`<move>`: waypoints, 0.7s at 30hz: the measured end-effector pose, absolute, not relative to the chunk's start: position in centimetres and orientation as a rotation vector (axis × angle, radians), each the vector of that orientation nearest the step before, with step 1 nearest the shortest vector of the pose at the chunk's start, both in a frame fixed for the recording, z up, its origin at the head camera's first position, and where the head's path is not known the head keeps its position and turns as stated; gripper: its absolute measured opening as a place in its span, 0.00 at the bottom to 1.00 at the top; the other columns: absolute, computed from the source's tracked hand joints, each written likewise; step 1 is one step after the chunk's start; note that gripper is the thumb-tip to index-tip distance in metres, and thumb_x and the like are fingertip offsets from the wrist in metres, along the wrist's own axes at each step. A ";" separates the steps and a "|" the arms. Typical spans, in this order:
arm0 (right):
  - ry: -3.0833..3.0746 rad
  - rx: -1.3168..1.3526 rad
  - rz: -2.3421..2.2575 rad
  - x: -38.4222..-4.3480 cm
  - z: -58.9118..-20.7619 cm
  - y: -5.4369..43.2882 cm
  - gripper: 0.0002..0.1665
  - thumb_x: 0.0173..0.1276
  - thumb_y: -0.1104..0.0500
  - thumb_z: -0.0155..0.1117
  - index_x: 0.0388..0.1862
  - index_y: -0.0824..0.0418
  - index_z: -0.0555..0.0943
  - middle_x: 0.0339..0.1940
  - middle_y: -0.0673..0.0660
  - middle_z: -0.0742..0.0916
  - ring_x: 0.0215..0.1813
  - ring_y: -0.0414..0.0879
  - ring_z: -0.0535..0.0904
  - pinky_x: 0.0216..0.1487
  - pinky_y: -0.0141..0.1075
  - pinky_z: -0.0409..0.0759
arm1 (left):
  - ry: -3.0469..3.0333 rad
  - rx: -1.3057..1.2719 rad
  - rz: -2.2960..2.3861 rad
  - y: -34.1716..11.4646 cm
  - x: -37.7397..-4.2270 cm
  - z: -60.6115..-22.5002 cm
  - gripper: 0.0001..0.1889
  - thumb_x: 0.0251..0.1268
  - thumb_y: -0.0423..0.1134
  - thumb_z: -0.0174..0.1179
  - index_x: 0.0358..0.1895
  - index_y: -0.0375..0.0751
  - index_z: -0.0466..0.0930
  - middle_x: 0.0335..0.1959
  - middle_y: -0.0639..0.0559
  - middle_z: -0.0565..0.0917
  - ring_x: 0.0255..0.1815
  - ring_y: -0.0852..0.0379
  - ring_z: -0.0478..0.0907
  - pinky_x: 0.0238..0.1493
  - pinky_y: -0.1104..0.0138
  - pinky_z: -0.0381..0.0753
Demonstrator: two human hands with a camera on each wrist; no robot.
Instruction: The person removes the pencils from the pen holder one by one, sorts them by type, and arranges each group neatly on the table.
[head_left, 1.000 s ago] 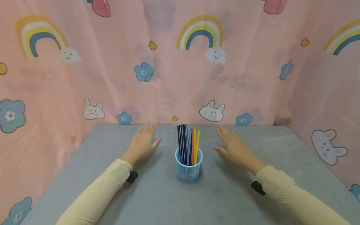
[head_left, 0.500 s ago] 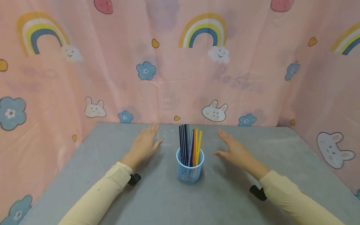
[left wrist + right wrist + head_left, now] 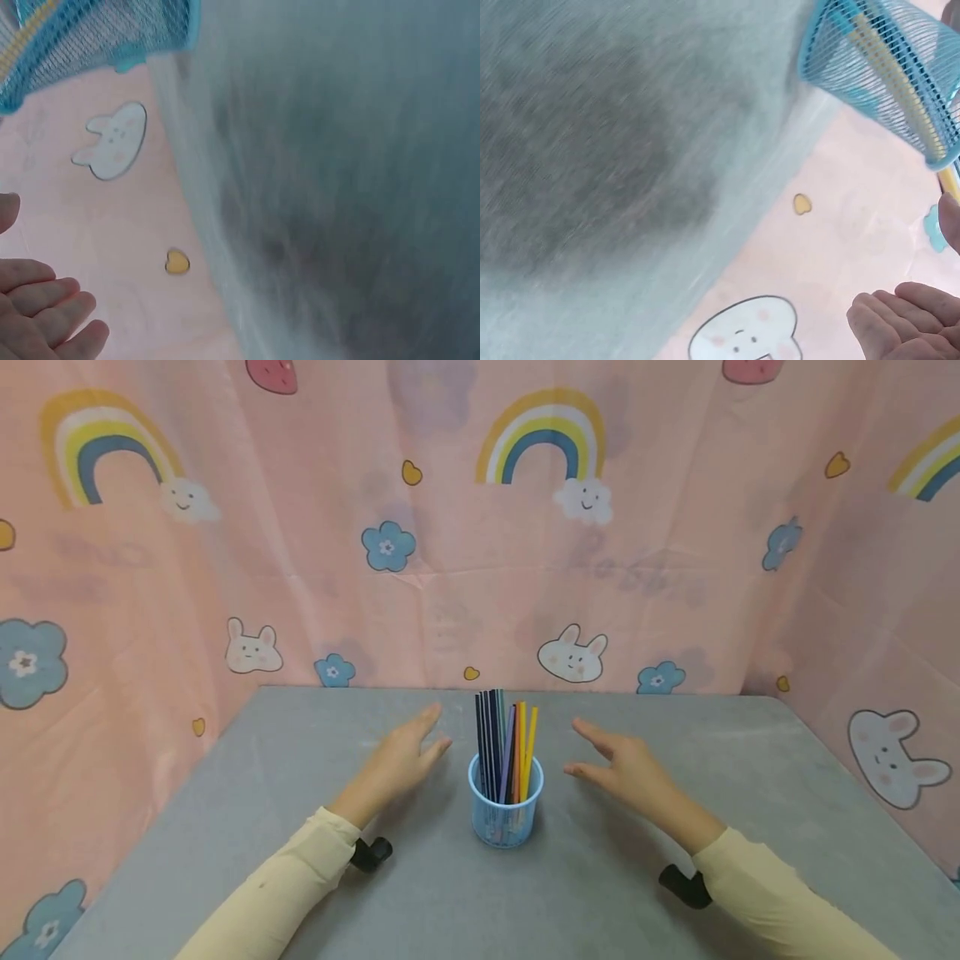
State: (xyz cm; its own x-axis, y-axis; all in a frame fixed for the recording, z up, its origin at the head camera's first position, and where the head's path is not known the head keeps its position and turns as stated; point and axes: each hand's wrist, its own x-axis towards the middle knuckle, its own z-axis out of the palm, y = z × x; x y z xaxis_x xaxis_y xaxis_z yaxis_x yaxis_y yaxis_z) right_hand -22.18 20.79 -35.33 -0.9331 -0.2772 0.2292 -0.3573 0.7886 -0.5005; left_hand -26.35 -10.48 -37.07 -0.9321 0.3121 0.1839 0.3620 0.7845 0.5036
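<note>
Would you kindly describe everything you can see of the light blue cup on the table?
The cup is light blue, round and open-topped, with see-through mesh walls and a thicker, solid-looking rim; whether it is metal or plastic, I cannot tell. It stands upright on the grey table, between the left hand and the right hand, neither touching it. Slim, pencil-like sticks stand in it and rise above its rim: dark ones toward the left hand, orange and yellow ones toward the right.
</note>
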 end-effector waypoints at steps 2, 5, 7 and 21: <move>-2.820 0.508 0.886 -22.0 -35.3 20.6 0.42 0.64 0.51 0.72 0.71 0.69 0.69 0.70 0.68 0.74 0.63 0.66 0.78 0.59 0.54 0.80 | -2.870 -0.513 -0.953 -10.3 -26.0 -37.2 0.31 0.77 0.47 0.52 0.76 0.35 0.59 0.77 0.42 0.61 0.78 0.43 0.60 0.78 0.51 0.59; -2.808 0.486 0.954 -21.8 -35.4 20.4 0.42 0.64 0.49 0.72 0.71 0.68 0.69 0.71 0.67 0.74 0.65 0.65 0.77 0.60 0.53 0.79 | -2.824 -0.462 -1.170 -10.1 -25.3 -37.2 0.29 0.77 0.46 0.51 0.74 0.37 0.62 0.76 0.42 0.64 0.76 0.41 0.64 0.75 0.49 0.64; -2.800 0.468 1.000 -21.8 -35.6 20.3 0.43 0.64 0.49 0.72 0.72 0.67 0.69 0.71 0.66 0.74 0.67 0.63 0.75 0.62 0.53 0.77 | -2.788 -0.444 -1.309 -9.9 -24.9 -37.3 0.28 0.78 0.47 0.50 0.74 0.37 0.64 0.75 0.42 0.66 0.75 0.41 0.66 0.73 0.48 0.67; -2.707 0.344 1.376 -20.9 -35.9 19.3 0.30 0.66 0.51 0.70 0.64 0.64 0.78 0.62 0.63 0.84 0.64 0.59 0.80 0.59 0.49 0.82 | -2.530 -0.343 -2.046 -8.3 -23.7 -37.7 0.22 0.78 0.38 0.49 0.68 0.28 0.69 0.68 0.35 0.75 0.68 0.42 0.74 0.66 0.55 0.76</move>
